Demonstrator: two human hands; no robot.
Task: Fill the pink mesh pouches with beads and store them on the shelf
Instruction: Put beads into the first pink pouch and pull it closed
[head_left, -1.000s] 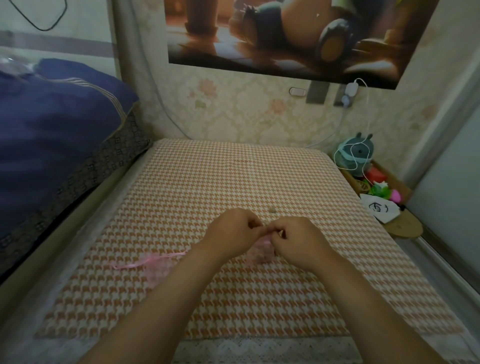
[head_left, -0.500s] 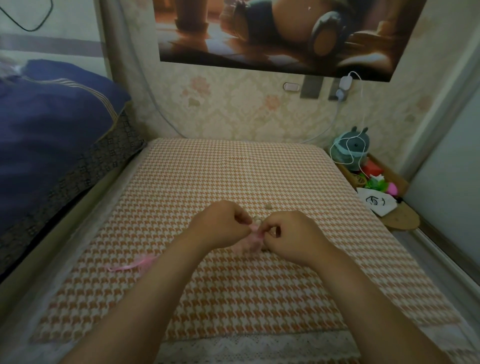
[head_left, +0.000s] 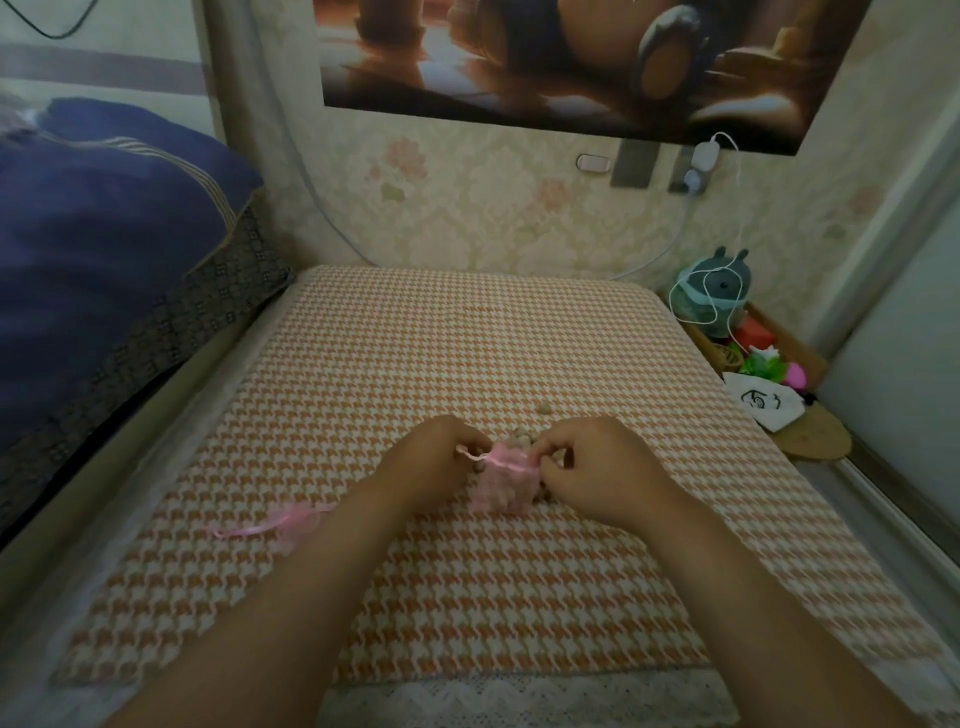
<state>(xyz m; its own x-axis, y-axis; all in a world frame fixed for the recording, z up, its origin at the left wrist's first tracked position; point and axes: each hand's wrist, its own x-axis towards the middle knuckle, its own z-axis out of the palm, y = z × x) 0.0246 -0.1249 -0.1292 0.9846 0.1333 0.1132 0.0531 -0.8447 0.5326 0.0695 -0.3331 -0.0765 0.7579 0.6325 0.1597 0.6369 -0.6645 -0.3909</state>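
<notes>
A pink mesh pouch (head_left: 503, 484) with beads inside stands on the houndstooth cloth (head_left: 467, 353), between my two hands. My left hand (head_left: 434, 462) pinches the pink drawstring at the pouch's left top. On the other side, my right hand (head_left: 597, 467) pinches the drawstring at the pouch's right top. A few tan beads (head_left: 521, 441) lie just behind the pouch, and a single bead (head_left: 544, 409) sits a little farther back. A second pink mesh pouch (head_left: 291, 522) with its ribbon lies flat to the left, partly hidden by my left forearm.
A low side shelf (head_left: 779, 343) at the right holds a grey plush toy (head_left: 714, 296), colourful items and a white cloth. A white cable hangs from the wall charger (head_left: 705, 156). A bed with a dark blue blanket (head_left: 104, 234) borders the left side.
My hands have moved slightly apart, pulling the drawstring outward, and more of the pouch shows between them. The camera view has shifted a little.
</notes>
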